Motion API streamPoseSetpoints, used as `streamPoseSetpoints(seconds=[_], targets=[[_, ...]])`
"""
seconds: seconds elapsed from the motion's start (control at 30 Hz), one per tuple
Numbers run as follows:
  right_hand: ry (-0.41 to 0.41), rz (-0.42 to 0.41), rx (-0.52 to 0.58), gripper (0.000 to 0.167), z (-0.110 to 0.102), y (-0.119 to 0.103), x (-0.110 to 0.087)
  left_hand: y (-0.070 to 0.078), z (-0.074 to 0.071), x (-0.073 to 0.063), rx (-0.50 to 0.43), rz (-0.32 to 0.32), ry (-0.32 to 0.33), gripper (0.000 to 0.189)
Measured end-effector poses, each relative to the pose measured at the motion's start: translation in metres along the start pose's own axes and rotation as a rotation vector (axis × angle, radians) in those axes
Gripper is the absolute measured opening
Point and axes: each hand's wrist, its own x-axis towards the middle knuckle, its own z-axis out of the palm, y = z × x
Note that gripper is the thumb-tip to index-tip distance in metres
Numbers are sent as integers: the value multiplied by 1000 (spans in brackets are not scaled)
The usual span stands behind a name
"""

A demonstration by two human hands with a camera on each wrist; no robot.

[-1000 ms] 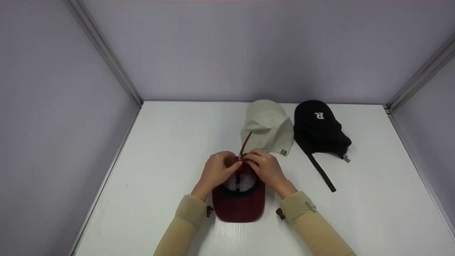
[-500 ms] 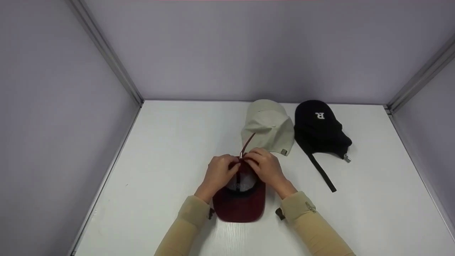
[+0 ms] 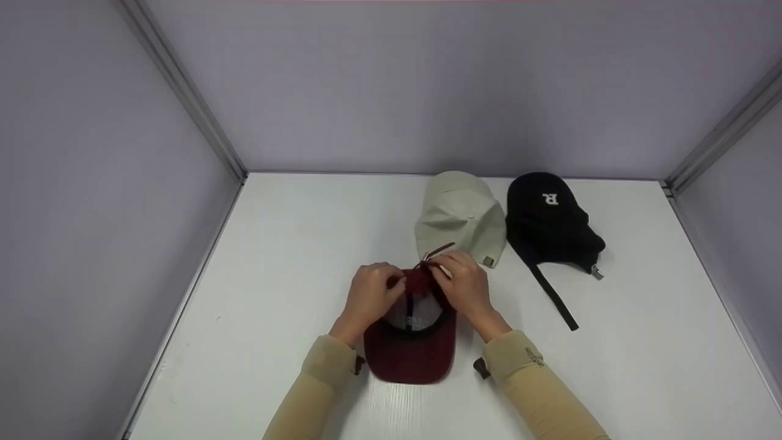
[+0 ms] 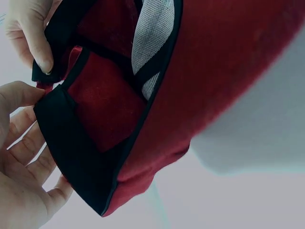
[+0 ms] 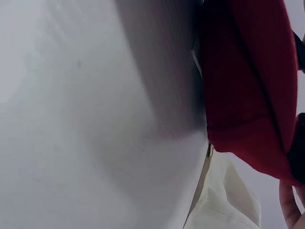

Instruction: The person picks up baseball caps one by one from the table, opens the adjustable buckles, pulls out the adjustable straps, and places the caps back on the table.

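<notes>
A dark red baseball cap [image 3: 410,360] sits with its inside facing up and its brim toward the person. My left hand [image 3: 371,294] grips the left part of its back edge; in the left wrist view, thumb and fingers lie on either side of the black sweatband [image 4: 66,143]. My right hand [image 3: 465,286] pinches the back edge by the strap opening. A thin red strap [image 3: 441,249] sticks out beyond the right fingertips, its end pointing right. In the right wrist view, the cap's red outer side [image 5: 248,95] fills the right part.
Behind the hands, a beige cap [image 3: 458,211] lies on the white table [image 3: 293,244]. To its right is a black cap [image 3: 544,220] with a white letter R, its long strap [image 3: 553,296] stretched toward the front. Grey panels [image 3: 391,91] enclose the table.
The red strap's free end has swung right and down as the right fingers shifted onto it. The left fingertips have drawn slightly left, away from the right hand.
</notes>
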Motion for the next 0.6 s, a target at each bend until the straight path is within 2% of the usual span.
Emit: streamPoseSetpoints(seconds=[0.13,0.33,0.43,0.6], targets=[[35,15,3,9,0,2,1,0,0,1,-6,-5,13,5],[36,13,11,8,0,0,0,2,2,6,10,36,14,6],[46,16,14,9,0,0,0,4,2,6,20,31,9,6],[78,76,16,8,0,0,0,3,0,5,33,22,16,7]])
